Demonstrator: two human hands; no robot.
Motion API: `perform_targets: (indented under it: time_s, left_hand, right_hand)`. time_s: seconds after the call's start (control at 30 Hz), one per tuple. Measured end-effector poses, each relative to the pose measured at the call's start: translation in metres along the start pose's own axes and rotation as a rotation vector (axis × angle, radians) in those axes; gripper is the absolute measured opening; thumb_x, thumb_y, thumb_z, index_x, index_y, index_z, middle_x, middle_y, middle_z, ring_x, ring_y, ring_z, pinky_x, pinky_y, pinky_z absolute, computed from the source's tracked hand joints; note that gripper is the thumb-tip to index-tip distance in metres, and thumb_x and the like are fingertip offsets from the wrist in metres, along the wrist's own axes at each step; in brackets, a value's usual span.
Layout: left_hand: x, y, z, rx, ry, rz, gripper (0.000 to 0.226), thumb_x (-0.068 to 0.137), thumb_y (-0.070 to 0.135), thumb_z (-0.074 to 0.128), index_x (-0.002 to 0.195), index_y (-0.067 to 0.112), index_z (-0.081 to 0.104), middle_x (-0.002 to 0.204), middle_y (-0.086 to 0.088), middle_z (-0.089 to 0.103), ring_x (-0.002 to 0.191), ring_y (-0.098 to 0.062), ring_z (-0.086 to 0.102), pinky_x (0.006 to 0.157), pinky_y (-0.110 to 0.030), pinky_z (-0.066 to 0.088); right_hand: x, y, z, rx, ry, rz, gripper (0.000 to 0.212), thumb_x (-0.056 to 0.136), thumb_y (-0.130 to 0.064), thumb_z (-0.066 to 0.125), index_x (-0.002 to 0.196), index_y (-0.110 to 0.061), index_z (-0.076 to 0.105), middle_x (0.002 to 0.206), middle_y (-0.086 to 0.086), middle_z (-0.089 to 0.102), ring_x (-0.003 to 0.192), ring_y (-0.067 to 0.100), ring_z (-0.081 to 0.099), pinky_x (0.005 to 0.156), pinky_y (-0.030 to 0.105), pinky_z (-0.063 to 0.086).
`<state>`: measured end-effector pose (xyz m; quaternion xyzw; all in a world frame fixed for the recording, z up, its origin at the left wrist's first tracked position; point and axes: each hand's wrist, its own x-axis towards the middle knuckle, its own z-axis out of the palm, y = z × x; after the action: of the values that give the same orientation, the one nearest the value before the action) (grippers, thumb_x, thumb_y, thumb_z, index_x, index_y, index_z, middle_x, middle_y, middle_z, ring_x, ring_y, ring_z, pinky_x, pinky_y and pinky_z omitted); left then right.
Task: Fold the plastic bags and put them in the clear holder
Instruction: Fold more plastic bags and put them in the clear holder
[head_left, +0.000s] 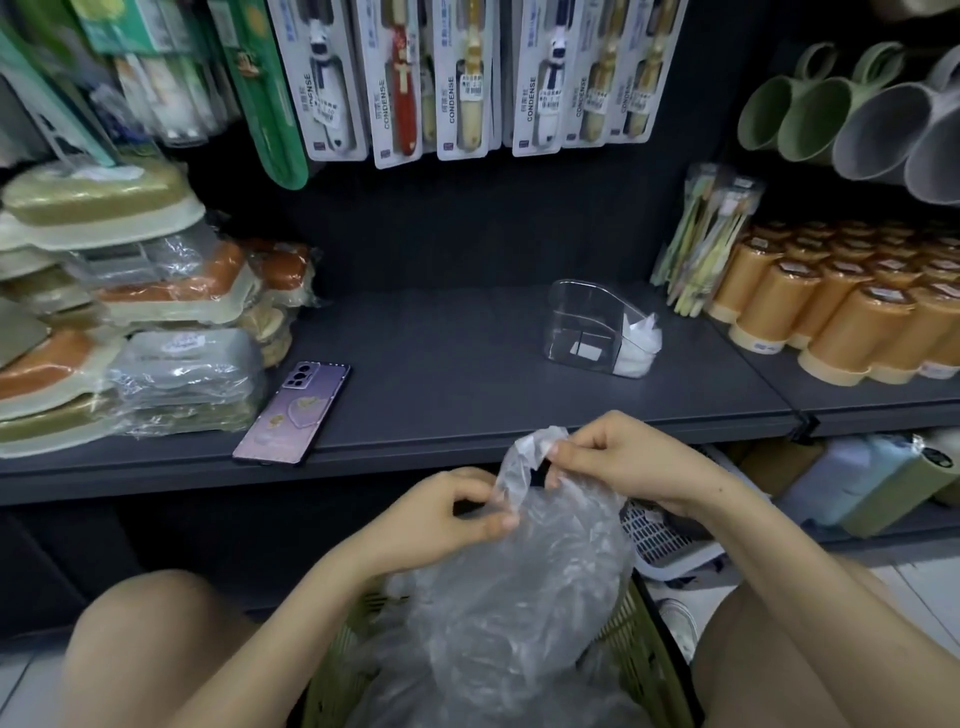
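A crumpled clear plastic bag (540, 582) hangs in front of me, below the dark shelf's front edge. My left hand (441, 514) pinches one handle loop at the bag's upper left. My right hand (618, 457) pinches the other handle at the top, slightly higher. The bag's body droops into an olive green basket (649, 670) between my knees, where more clear bags lie. The clear holder (587, 327) stands on the shelf, far right of centre, with white folded bags (641, 343) in its right compartment.
A purple phone (293, 413) lies near the dark shelf's (441, 364) front edge on the left. Wrapped sponges (156, 332) are stacked at the left, orange cups (852, 306) at the right. A white basket (660, 540) sits below on the right.
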<state>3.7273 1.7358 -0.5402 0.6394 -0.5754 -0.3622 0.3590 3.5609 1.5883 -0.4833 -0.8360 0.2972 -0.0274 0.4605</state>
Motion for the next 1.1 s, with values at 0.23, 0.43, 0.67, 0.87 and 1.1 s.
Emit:
perform_targets:
  time_s: [0.23, 0.43, 0.67, 0.87, 1.1]
  left_hand:
    - [0.002, 0.023, -0.011, -0.53, 0.228, -0.105, 0.029, 0.091, 0.033, 0.052, 0.085, 0.006, 0.056, 0.078, -0.013, 0.07, 0.06, -0.02, 0.066, 0.054, -0.025, 0.052]
    - [0.022, 0.016, -0.024, -0.599, 0.631, -0.291, 0.031, 0.101, 0.026, 0.047, 0.08, 0.005, 0.056, 0.063, -0.004, 0.059, 0.049, -0.013, 0.051, 0.046, -0.025, 0.043]
    - [0.032, 0.012, -0.046, -0.627, 0.757, -0.358, 0.025, 0.099, 0.016, 0.05, 0.076, 0.007, 0.05, 0.062, -0.009, 0.049, 0.044, -0.014, 0.048, 0.045, -0.022, 0.042]
    - [0.016, 0.017, -0.077, -0.252, 0.899, -0.279, 0.025, 0.09, 0.042, 0.061, 0.09, 0.017, 0.059, 0.091, 0.005, 0.061, 0.089, -0.012, 0.056, 0.08, -0.028, 0.041]
    - [-0.017, 0.033, -0.032, 0.372, 0.669, -0.134, 0.081, 0.064, 0.09, 0.033, 0.104, 0.027, 0.063, 0.105, 0.01, 0.056, 0.099, -0.009, 0.053, 0.089, -0.032, 0.045]
  right_hand:
    - [0.006, -0.012, -0.015, 0.467, 0.034, 0.062, 0.027, 0.084, -0.032, 0.066, 0.099, -0.012, 0.073, 0.085, 0.006, 0.068, 0.075, 0.014, 0.061, 0.069, 0.025, 0.046]
    - [0.002, -0.012, -0.009, 0.47, -0.041, -0.066, 0.079, 0.076, -0.052, 0.074, 0.142, -0.043, 0.032, 0.123, -0.005, 0.065, 0.113, 0.01, 0.062, 0.101, 0.033, 0.041]
    - [0.02, -0.023, 0.018, 0.538, 0.176, -0.036, 0.02, 0.087, -0.005, 0.067, 0.104, -0.014, 0.07, 0.084, 0.007, 0.073, 0.077, 0.017, 0.065, 0.074, 0.032, 0.049]
    - [0.027, -0.03, 0.007, 0.59, 0.348, -0.063, 0.01, 0.091, -0.013, 0.063, 0.091, -0.016, 0.073, 0.079, 0.002, 0.072, 0.072, 0.011, 0.064, 0.068, 0.026, 0.051]
    - [0.034, -0.031, 0.004, 0.73, 0.589, -0.041, 0.011, 0.094, -0.012, 0.059, 0.09, -0.013, 0.07, 0.07, -0.005, 0.067, 0.06, 0.004, 0.058, 0.057, 0.017, 0.047]
